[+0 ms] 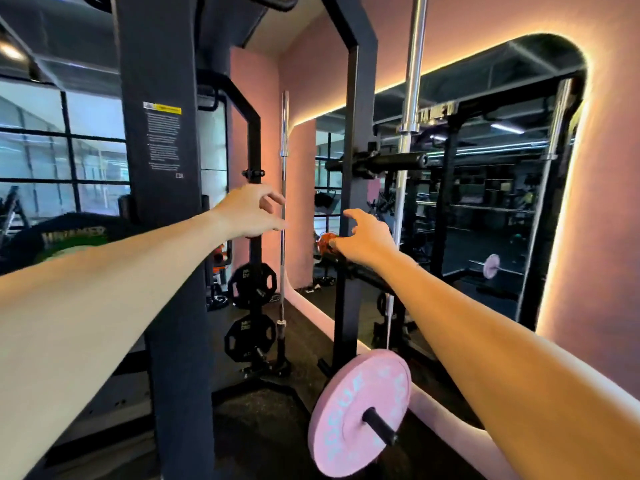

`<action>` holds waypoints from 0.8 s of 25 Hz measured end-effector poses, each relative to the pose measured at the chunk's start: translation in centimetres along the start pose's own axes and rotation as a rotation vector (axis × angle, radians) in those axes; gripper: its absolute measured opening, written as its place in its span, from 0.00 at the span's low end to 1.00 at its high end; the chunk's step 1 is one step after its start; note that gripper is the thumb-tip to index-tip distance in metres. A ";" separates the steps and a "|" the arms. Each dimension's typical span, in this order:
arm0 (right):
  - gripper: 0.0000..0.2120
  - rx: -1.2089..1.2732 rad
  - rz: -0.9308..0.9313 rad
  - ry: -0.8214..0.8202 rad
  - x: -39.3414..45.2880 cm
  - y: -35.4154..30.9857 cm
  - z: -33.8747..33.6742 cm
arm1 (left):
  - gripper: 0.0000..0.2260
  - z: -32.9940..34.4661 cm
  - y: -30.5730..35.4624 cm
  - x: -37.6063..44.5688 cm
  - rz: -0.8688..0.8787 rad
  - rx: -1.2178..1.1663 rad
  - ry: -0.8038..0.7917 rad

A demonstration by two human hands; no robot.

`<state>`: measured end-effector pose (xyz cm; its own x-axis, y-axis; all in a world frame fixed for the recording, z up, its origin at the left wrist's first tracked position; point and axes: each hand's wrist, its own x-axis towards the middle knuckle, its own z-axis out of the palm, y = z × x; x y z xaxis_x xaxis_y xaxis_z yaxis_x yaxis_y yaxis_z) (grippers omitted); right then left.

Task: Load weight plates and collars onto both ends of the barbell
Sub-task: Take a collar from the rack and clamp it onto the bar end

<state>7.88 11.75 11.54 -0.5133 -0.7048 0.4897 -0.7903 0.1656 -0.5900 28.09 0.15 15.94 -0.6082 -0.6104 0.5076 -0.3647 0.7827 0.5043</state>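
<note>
Left grip (252, 211) is reaching out with fingers loosely spread, holding nothing, right by a chrome bar (283, 209) that stands upright in a floor holder. Below it, two black plates (252, 285) hang on the pegs of a storage post, one above the other. Moving right, the right grip (363, 237) is also apart and relaxed, fingertips close to an orange collar (325, 242) sitting on a peg of the black rack upright (351, 188); can't tell if it's actually touching it. Lower right, a pink plate (358, 412) is already on the barbell's dark sleeve (381, 426), with the sleeve end poking out toward the camera. Behind it all, a big lit mirror (485, 202) on the pink wall.
</note>
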 end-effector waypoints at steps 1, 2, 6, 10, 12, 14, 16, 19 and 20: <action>0.34 -0.002 0.009 0.012 0.2 1.5 -1.0 | 0.15 1.4 0.8 0.5 0.000 -0.020 -0.007; 0.34 -0.009 0.017 0.021 0.7 3.4 -2.2 | 0.15 3.2 1.9 1.3 0.001 -0.035 -0.011; 0.33 -0.010 0.047 0.014 3.0 10.2 -7.2 | 0.15 9.6 5.7 4.6 0.011 -0.059 -0.004; 0.34 0.047 0.039 0.011 6.7 15.8 -10.1 | 0.17 14.7 7.4 8.5 -0.019 -0.104 0.022; 0.34 0.077 0.027 0.008 7.3 16.9 -9.7 | 0.20 15.5 7.2 8.8 -0.038 -0.113 0.015; 0.34 0.111 0.026 0.002 9.2 18.4 -9.5 | 0.23 17.2 7.3 10.9 -0.051 -0.116 0.015; 0.34 0.155 0.025 0.000 12.1 19.9 -8.7 | 0.24 18.5 7.1 13.5 -0.048 -0.128 0.023; 0.34 0.213 0.009 0.002 15.6 20.7 -7.4 | 0.26 19.7 6.1 17.1 -0.043 -0.133 0.043; 0.33 0.231 0.010 0.000 17.1 21.0 -6.8 | 0.26 20.2 5.4 18.5 -0.043 -0.128 0.050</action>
<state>-19.74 7.92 11.90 -0.5207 -0.7038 0.4832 -0.6875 0.0101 -0.7261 0.65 -4.40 13.94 -0.5568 -0.6508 0.5161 -0.2950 0.7358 0.6096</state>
